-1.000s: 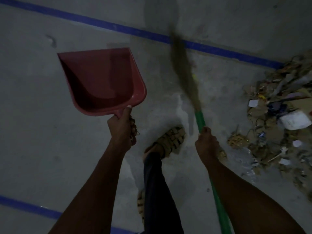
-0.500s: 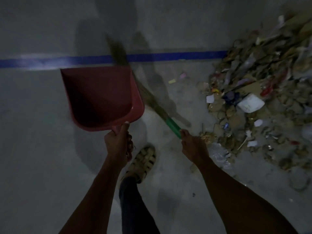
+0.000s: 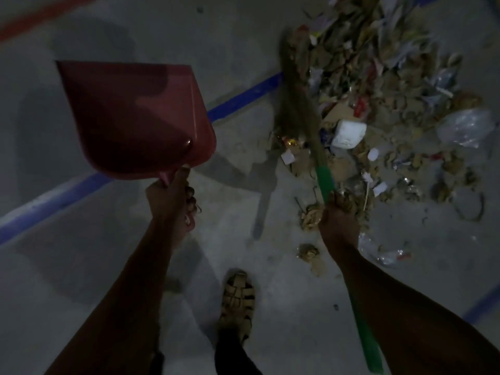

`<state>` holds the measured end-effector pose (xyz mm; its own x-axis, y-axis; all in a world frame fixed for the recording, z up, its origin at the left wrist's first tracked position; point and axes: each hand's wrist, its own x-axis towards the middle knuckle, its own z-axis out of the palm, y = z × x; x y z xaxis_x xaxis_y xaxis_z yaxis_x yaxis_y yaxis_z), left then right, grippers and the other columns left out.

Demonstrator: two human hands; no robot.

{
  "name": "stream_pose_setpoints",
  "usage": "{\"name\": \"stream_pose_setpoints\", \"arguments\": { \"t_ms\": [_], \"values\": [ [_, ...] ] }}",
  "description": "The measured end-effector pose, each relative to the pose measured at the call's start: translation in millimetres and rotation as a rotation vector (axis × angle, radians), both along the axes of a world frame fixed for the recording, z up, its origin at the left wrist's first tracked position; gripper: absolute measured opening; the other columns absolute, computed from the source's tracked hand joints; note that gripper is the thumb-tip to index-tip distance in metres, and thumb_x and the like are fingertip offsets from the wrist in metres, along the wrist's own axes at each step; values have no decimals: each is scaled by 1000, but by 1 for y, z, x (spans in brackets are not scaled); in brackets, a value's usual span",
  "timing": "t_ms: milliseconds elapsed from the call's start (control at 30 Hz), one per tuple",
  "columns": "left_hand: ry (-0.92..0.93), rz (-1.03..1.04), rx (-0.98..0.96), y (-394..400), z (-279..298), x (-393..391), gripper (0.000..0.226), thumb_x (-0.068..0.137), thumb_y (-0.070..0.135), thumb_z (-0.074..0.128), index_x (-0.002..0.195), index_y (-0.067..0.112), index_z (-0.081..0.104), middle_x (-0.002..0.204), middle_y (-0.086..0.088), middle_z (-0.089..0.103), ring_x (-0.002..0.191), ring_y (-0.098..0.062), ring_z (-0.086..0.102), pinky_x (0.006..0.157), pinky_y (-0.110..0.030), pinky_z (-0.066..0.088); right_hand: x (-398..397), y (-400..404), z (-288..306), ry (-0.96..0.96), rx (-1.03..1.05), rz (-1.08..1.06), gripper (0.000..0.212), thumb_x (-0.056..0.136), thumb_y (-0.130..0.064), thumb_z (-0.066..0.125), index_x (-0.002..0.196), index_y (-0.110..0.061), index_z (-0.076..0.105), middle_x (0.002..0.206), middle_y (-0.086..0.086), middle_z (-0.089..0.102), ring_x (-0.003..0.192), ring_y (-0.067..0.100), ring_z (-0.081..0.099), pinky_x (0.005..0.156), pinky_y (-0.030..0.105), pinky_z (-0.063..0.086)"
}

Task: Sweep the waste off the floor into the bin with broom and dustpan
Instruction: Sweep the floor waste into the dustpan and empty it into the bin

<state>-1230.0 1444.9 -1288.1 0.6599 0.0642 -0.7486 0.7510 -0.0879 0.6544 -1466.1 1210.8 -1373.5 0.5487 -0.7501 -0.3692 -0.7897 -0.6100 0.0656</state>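
Dustpan [image 3: 135,117], red and empty, is held up off the grey floor [image 3: 81,266] at the left, its handle gripped in the curled fingers of the left hand [image 3: 170,201]. A blue line [image 3: 243,96] on the floor runs behind it, with a red one [image 3: 40,17] at the top left corner. A sandalled foot [image 3: 238,301] stands below centre. The right hand [image 3: 338,220] is wrapped round the green handle of the broom [image 3: 324,180], whose bristles reach into the near edge of the waste pile [image 3: 392,104]: cardboard scraps, a white cup [image 3: 349,133], a clear plastic bag [image 3: 465,127]. Loose bits lie beside the right hand. Half a second ago the broom pointed toward the dustpan, clear of the pile; since then it has swung right onto the waste, and the pile lies closer.
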Motion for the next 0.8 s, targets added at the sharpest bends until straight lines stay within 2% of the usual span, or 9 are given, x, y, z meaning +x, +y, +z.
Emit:
{"name": "stream_pose_setpoints", "arguments": {
  "t_ms": [100, 200, 233, 300, 400, 500, 567, 667, 800],
  "values": [
    [-4, -72, -18, -15, -8, -5, 46, 95, 27, 69, 62, 18, 38, 48, 2, 38, 30, -9, 33, 34, -15, 26, -18, 9, 5, -94, 3, -27, 50, 94, -12, 51, 144, -9, 46, 90, 20, 69, 59, 38, 64, 50, 41, 52],
    [64, -172, 5, -23, -14, -13, 50, 96, 31, 67, 58, 17, 38, 43, 3, 38, 28, -9, 33, 37, -13, 26, -39, 22, 9, -163, 48, 38, 58, 86, -5, 63, 142, -7, 48, 130, 17, 62, 59, 38, 65, 47, 44, 55],
    [98, -198, 18, -23, -15, -13, 53, 96, 34, 67, 55, 16, 38, 41, 3, 37, 27, -10, 31, 40, -13, 26, -45, 30, 11, -169, 103, 58, 59, 86, -7, 64, 142, -10, 48, 134, 14, 61, 63, 38, 66, 51, 45, 57],
    [124, -268, 20, -24, -15, -10, 56, 94, 40, 68, 53, 16, 39, 40, 2, 37, 26, -10, 29, 43, -15, 26, -51, 46, 19, -151, 224, 45, 58, 91, -17, 59, 147, -18, 42, 118, 12, 68, 68, 35, 67, 58, 42, 58],
    [86, -397, 37, -22, -10, 0, 53, 94, 39, 70, 58, 12, 41, 43, 0, 39, 26, -11, 32, 40, -14, 27, -52, 58, 27, 2, 300, 0, 57, 98, -23, 51, 151, -24, 32, 90, 8, 68, 66, 27, 63, 57, 31, 50],
    [66, -477, 99, -12, -10, 28, 52, 92, 40, 70, 60, 11, 41, 39, 2, 37, 25, -11, 31, 40, -13, 27, -42, 58, 31, 28, 169, -95, 58, 98, -27, 53, 150, -26, 27, 85, 2, 66, 59, 20, 58, 48, 27, 44],
    [68, -548, 122, -6, -8, 53, 52, 92, 42, 71, 60, 14, 40, 40, 3, 36, 25, -10, 30, 39, -13, 27, -27, 52, 35, 38, 75, -201, 61, 96, -21, 57, 149, -22, 27, 84, 0, 63, 54, 18, 54, 42, 24, 37],
    [38, -621, 137, -5, 3, 90, 52, 93, 42, 70, 60, 16, 39, 42, 2, 36, 25, -10, 29, 42, -13, 26, -1, 41, 50, 57, -45, -260, 66, 91, -12, 58, 150, -22, 30, 120, 11, 62, 61, 29, 60, 46, 35, 51],
    [-2, -686, 87, -21, 33, 131, 52, 94, 40, 70, 58, 15, 42, 42, -1, 38, 25, -10, 30, 42, -12, 25, 38, 54, 81, 6, -165, -339, 68, 91, -9, 60, 152, -18, 30, 144, 12, 48, 66, 37, 62, 45, 33, 44]
  ]
}}
